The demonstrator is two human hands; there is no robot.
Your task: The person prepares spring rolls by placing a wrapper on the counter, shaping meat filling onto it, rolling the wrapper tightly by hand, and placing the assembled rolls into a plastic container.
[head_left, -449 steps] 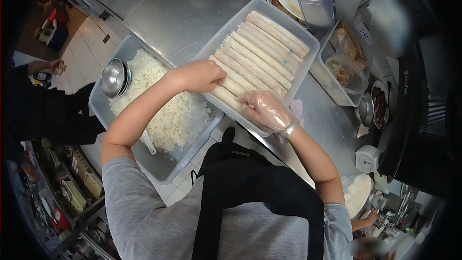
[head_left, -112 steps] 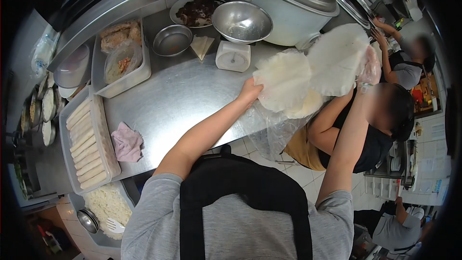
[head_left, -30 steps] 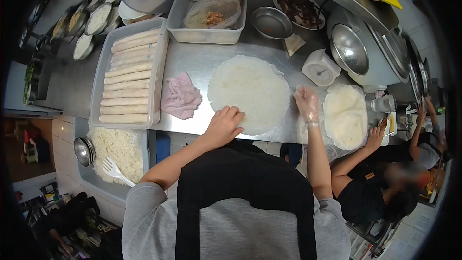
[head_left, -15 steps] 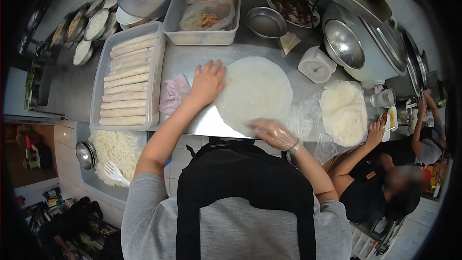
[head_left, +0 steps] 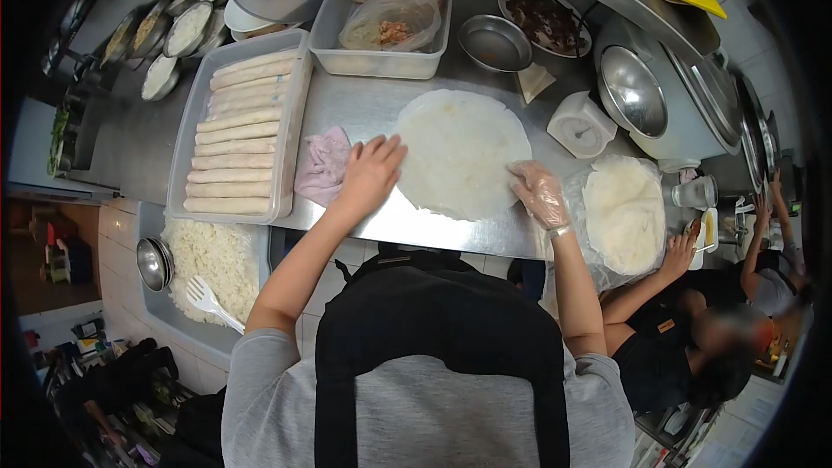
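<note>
A thin, round, pale wrapper sheet (head_left: 464,154) lies flat on the steel counter in front of me. My left hand (head_left: 374,175), bare, rests at its left edge with the fingers stretched out and slightly spread. At the opposite edge is my right hand (head_left: 539,195) in a clear plastic glove; its slightly bent fingers touch the rim of the sheet, and no grip on it shows. A crumpled pink cloth (head_left: 324,165) sits just left of my left hand. Right of my gloved hand, a stack of similar wrappers (head_left: 624,218) lies on clear plastic.
A plastic tub (head_left: 299,121) of long white rolls stands left. Behind are a tub of bagged filling (head_left: 379,63), a metal bowl (head_left: 494,43) and a white scale (head_left: 581,126). Cooked rice (head_left: 212,264) fills a bin below. A co-worker's hand (head_left: 680,250) is at right.
My right hand has moved right and up, from the sheet's near edge to its right edge. The sheet lies farther from the counter's front edge. My left hand stays beside the sheet.
</note>
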